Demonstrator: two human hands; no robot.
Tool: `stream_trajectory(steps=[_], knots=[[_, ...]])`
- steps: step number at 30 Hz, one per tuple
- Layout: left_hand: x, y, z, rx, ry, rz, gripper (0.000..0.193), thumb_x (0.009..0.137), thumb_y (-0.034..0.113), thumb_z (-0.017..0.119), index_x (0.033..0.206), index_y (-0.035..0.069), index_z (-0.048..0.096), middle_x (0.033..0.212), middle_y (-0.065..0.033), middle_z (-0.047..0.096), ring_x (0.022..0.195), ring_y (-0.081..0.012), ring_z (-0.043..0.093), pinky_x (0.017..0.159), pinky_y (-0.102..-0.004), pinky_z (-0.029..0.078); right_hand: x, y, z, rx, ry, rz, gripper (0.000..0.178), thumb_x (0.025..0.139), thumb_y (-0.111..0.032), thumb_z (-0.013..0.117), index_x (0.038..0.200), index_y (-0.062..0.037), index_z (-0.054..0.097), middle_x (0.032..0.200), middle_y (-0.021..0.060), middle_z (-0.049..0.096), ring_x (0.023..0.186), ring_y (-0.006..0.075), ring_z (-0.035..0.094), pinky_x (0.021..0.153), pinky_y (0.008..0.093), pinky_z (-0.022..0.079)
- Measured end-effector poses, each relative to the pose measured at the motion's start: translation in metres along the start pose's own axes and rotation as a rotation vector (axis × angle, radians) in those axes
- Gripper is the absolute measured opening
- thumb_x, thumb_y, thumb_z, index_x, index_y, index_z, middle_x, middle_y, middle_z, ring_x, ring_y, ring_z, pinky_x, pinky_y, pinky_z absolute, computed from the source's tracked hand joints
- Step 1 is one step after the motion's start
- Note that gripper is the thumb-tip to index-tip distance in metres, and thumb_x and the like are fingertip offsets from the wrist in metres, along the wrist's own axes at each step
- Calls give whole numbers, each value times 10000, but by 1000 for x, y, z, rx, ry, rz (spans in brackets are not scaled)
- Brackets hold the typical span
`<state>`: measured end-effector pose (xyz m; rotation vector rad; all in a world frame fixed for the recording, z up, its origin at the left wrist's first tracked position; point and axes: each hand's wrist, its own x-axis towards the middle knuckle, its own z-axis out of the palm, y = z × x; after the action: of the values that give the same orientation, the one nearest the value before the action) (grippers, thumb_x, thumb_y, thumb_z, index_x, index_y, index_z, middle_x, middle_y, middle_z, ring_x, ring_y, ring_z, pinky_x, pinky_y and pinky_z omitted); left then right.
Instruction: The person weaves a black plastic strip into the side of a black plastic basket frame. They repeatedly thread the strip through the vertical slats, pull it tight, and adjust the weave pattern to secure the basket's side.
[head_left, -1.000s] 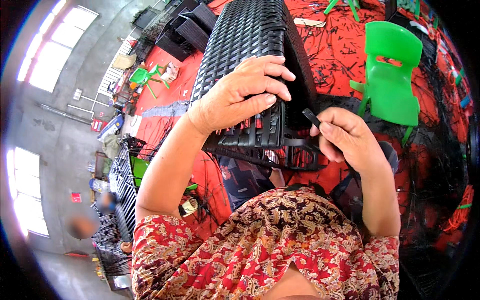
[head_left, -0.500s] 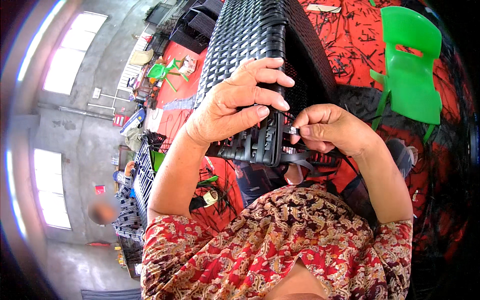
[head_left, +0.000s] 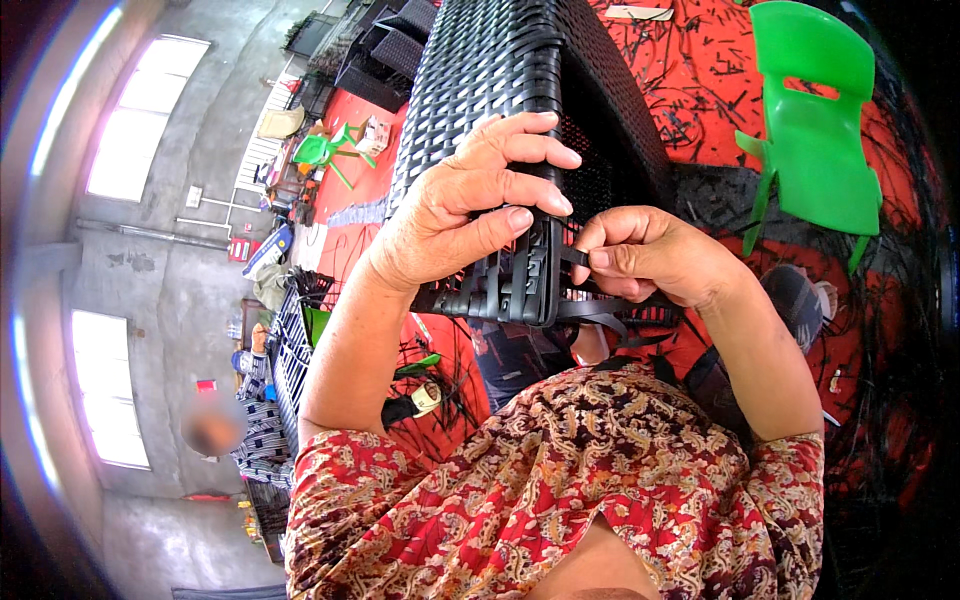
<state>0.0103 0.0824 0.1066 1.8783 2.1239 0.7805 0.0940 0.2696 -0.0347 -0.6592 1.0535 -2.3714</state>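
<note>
A black woven rattan furniture piece [head_left: 490, 75] stands before me, with its near end frame [head_left: 540, 280] showing bare bars and strips. My left hand [head_left: 465, 200] lies over its near upper corner, fingers stretched out and apart, curving over the edge. Just right of that corner, my right hand [head_left: 650, 255] pinches a flat black strip [head_left: 574, 257] between thumb and forefinger, close to the frame. Its other fingers are curled. Below the pinch, loose strip ends [head_left: 605, 318] hang from the frame. The strip's far end is hidden at the frame.
A green plastic chair [head_left: 815, 130] stands at the right on a red floor [head_left: 690, 120] strewn with black strip scraps. Far left, another person [head_left: 255, 430] is beside a black slatted frame [head_left: 288, 345]. More dark woven furniture [head_left: 385, 65] and a small green chair [head_left: 318, 150] stand at the back.
My right hand has shifted slightly left, its pinch closer to the frame, and more of the black strip shows. My left hand keeps its place on the corner. The whole view has shifted a little.
</note>
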Motion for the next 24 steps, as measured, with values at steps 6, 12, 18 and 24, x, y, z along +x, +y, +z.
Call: stream_trajectory(steps=[6,12,18,24], knots=[[0,-2,0,0,-7,14,234,864,155,541,1018,37,671,1219,-197,574,1300,-392,378,1078,-513,240,11,-9,8,22,-13,-36,232,918,-266,604,937,-38,637,631,-44,500,508,19,386,437,172,241],[-1,-5,-3,-6,-31,60,294,814,213,609,1054,57,679,1219,-177,572,1313,-384,360,1078,-509,237,9,-29,16,-60,118,32,209,902,-245,621,912,-36,620,641,-12,552,455,29,401,393,182,251],[-1,-8,9,-110,54,8,167,852,164,635,955,55,708,1179,-120,603,1293,-322,389,1033,-444,319,0,-60,34,-428,306,144,186,904,-208,610,890,-22,618,676,18,609,469,49,470,415,193,339],[10,-16,17,-296,118,33,173,902,204,595,875,56,680,1134,-107,621,1245,-279,441,1042,-419,319,-17,-67,24,-679,385,153,179,893,-197,616,877,-20,639,672,-2,583,530,49,482,474,200,368]])
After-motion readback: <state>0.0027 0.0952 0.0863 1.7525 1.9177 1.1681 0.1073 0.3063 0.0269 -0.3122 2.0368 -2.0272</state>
